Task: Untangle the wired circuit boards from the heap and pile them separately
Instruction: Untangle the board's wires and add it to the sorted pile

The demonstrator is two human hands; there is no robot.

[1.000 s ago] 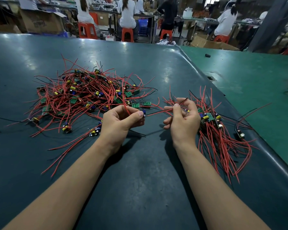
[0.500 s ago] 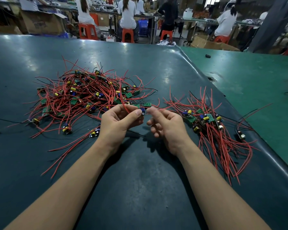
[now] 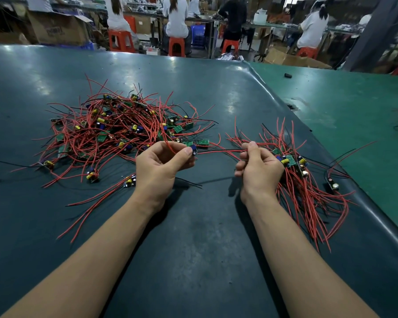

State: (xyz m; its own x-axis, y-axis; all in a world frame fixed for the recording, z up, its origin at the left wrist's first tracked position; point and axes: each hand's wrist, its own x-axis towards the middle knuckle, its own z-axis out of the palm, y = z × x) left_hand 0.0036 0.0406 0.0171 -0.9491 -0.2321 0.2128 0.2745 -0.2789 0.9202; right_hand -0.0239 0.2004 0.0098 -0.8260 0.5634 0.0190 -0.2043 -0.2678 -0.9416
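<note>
left hand (image 3: 161, 161) pinches board (image 3: 193, 149) | right hand (image 3: 257, 166) grips its wires (image 3: 218, 152) | draw slowly, heap (image 3: 115, 129) steady, then onto pile (image 3: 303, 180)

- We see a heap (image 3: 124, 129) of red and black wires, green boards, yellow and blue parts.
- Our table (image 3: 193, 249) is dark teal; stools (image 3: 176, 45) orange.

dark table (image 3: 193, 260) | green bench (image 3: 354, 115) | orange stools (image 3: 177, 45) | cardboard box (image 3: 55, 28) | seated workers (image 3: 177, 17)
</note>
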